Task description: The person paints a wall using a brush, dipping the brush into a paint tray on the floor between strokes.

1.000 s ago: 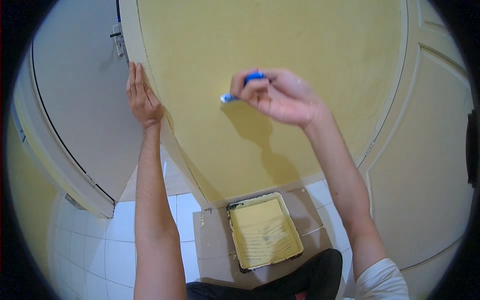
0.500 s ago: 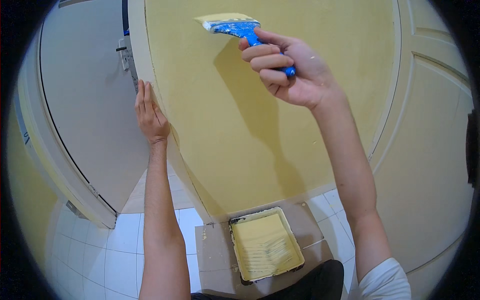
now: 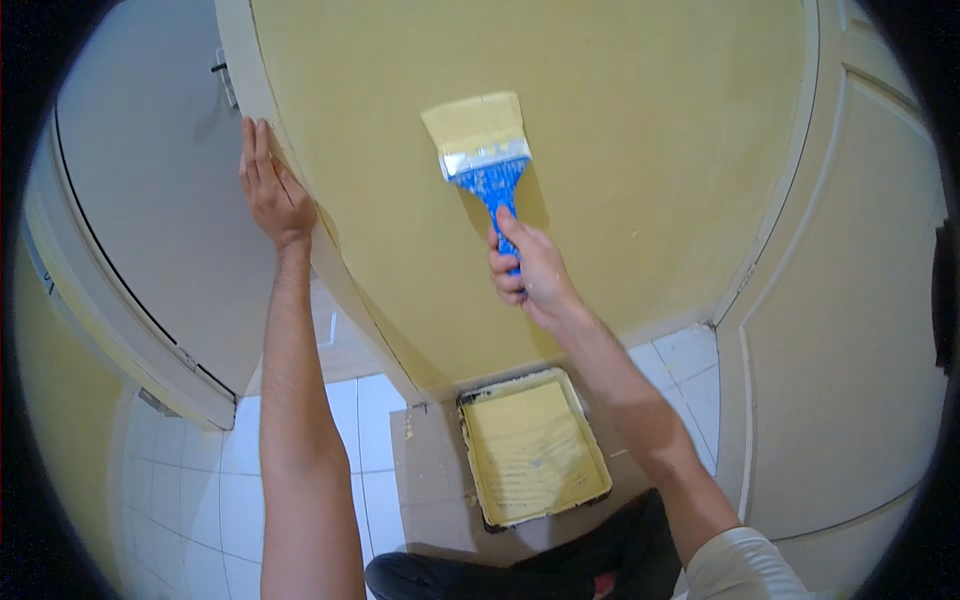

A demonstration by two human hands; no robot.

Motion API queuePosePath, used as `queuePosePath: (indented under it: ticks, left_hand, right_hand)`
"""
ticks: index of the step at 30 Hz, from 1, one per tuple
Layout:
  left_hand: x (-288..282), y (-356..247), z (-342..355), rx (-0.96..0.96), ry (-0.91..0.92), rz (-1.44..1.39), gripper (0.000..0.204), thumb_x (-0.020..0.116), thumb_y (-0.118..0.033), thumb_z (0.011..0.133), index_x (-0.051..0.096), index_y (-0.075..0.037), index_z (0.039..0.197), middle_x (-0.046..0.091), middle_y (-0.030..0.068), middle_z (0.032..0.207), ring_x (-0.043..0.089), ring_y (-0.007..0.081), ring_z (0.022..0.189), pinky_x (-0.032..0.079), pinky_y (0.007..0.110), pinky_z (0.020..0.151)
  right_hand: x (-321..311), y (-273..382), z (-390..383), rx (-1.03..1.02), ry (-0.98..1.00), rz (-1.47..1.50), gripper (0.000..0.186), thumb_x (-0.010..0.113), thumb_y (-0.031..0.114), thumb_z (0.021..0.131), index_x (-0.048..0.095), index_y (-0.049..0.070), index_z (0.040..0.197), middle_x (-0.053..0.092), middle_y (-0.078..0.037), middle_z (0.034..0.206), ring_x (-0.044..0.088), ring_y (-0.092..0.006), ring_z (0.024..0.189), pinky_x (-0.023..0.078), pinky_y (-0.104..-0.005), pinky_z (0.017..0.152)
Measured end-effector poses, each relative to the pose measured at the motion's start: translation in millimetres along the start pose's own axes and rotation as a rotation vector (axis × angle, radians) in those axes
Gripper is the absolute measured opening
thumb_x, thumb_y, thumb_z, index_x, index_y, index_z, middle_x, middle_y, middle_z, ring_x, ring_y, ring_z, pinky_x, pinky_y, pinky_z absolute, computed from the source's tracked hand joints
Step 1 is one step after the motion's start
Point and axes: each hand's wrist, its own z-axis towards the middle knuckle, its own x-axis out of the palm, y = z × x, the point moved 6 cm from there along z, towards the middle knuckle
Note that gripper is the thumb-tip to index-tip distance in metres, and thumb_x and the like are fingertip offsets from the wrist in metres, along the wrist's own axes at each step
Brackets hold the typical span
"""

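Note:
In my right hand [image 3: 532,265] is a wide paintbrush [image 3: 492,180], its blue, paint-spotted handle wrapped by my fingers. Pale yellow paint coats its bristles, which point up in front of the yellow wall [image 3: 640,130]; whether they touch it I cannot tell. My left hand [image 3: 277,195] lies flat with fingers stretched out against the white door frame [image 3: 250,60] at the wall's left edge, holding nothing. Below, at the foot of the wall, a paint tray [image 3: 590,430] holds yellow paint, with streaks across its ribbed near part.
The tray rests on brown cardboard [image 3: 425,500] over white floor tiles [image 3: 245,500]. A pale door [image 3: 150,200] with a metal handle [image 3: 224,78] is at the left; a panelled door [image 3: 840,300] stands right. My dark-clad legs [image 3: 540,570] are close to the tray.
My right hand has come down with the paintbrush, and the bristles have turned from pointing left to pointing up. My left hand stays against the frame. The view has shifted somewhat.

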Motion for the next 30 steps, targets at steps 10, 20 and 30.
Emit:
queuePosePath:
  ticks: [10,20,30]
  left_hand:
    - [3,0,-4,0.055,-0.042,-0.004,0.05,0.038,-0.007,0.093,0.047,-0.015,0.141,0.045,0.0075,0.148,0.046,0.0287,0.13,0.036,0.04,0.108]
    - [6,3,-6,0.114,-0.093,-0.014,0.044,0.039,-0.016,0.096,0.051,-0.012,0.138,0.047,0.0108,0.147,0.045,0.0296,0.133,0.033,0.041,0.109]
    - [12,15,-11,0.14,-0.097,-0.008,0.042,0.04,-0.022,0.097,0.052,-0.015,0.136,0.049,0.0106,0.144,0.048,0.0308,0.129,0.034,0.042,0.108]
  right_hand:
    - [-157,-209,-123,0.176,-0.227,-0.451,0.04,0.052,0.046,0.098,0.062,0.009,0.086,0.048,0.001,0.057,0.043,-0.0094,0.043,0.035,-0.0273,0.042]
    - [-168,-261,-233,0.141,-0.238,-1.559,0.035,0.058,0.031,0.093,0.065,0.014,0.122,0.062,-0.015,0.071,0.065,-0.0335,0.068,0.05,-0.0461,0.061]
    - [-130,-282,-271,0.377,-0.046,-1.82,0.05,0.062,0.022,0.084,0.058,0.013,0.133,0.061,-0.013,0.07,0.063,-0.0296,0.057,0.049,-0.045,0.052]
